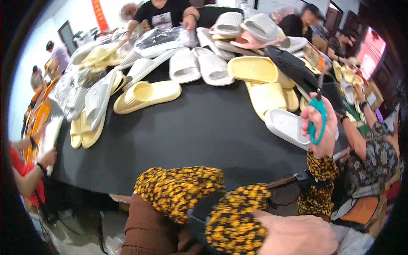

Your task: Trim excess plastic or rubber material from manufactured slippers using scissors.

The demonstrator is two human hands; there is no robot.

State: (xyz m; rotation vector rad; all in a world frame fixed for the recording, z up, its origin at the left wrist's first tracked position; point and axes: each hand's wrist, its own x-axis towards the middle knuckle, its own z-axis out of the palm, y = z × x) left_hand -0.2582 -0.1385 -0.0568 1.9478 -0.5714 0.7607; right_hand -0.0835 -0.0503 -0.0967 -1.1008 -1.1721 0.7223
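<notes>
Nearest, lower right, the left hand [297,233] lies against a yellow-black sleeve [233,221], grip unclear. Right hand [316,127] grips teal scissors [318,119] mid-right above the slipper-strewn black table [191,131].

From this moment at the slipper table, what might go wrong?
The raised hand beside the wearer grips teal scissors with the blades up, close to other people's arms; a bump may cut someone. The right hand sits at the bottom edge beside a yellow-and-black patterned fabric piece, partly outside the view, so a snag or slip there might go unseen. The white slipper near the table edge may get knocked off.
</notes>
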